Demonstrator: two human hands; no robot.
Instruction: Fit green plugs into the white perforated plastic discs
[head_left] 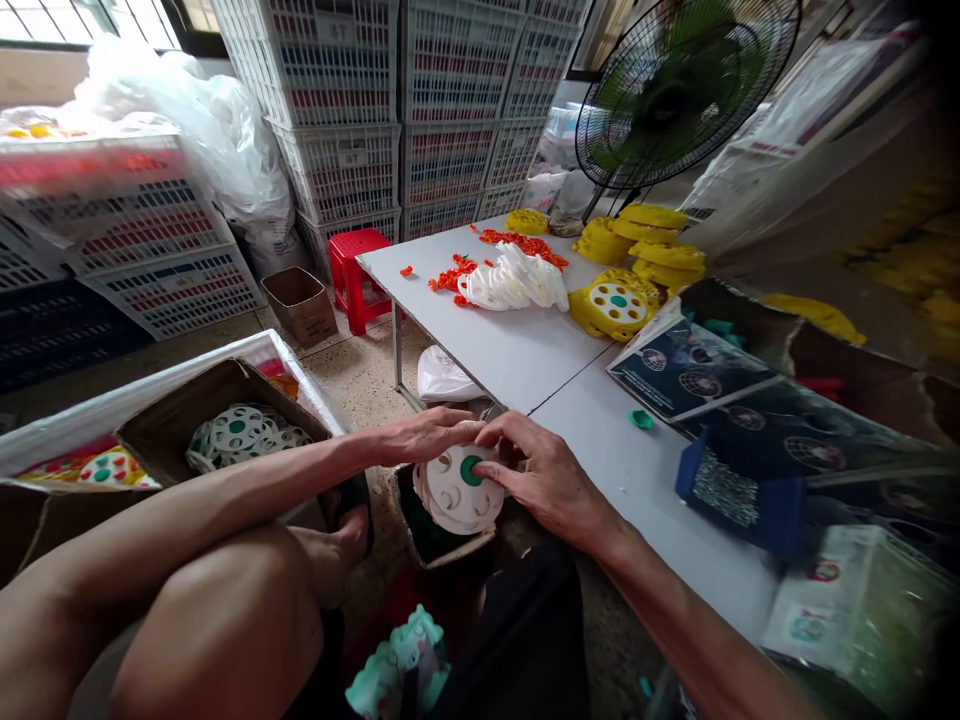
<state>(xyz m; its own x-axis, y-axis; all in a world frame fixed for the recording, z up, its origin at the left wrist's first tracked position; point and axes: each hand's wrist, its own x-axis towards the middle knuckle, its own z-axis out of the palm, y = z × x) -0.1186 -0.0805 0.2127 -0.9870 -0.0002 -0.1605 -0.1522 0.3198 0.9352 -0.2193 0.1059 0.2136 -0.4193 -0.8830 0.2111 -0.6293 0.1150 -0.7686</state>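
Closest to you, below your forearms, a teal patterned item [409, 660] shows between your legs. Ahead of it, the white disc [454, 505], pierced with round holes and bearing a green cap [470, 471] at its centre, sits over the open top of a small box [450, 555]. Your right hand [544, 475] grasps the disc, its thumb against the face at the green cap and its bent index finger near the upper rim. Your left hand [431, 437] lays its fingers along the top edge, meeting the right ones; its thumb is hidden, so you cannot tell whether it grips.

To your left, a cardboard box [161, 425] of similar discs [244, 432] stands in a white tub [262, 350]. To your right, the table [570, 420] carries a blue tray [780, 515] of small metal pieces [726, 487], with a loose green piece [641, 420] beyond it and printed boxes [675, 360] alongside. Farther along lie a row of white rings [517, 280], orange pieces [450, 275] and yellow shells [615, 303], some stacked.

Beyond the table you have a red stool [360, 265], an open brown carton [304, 310], a fan [675, 95] and tall stacks of white crates [337, 165].
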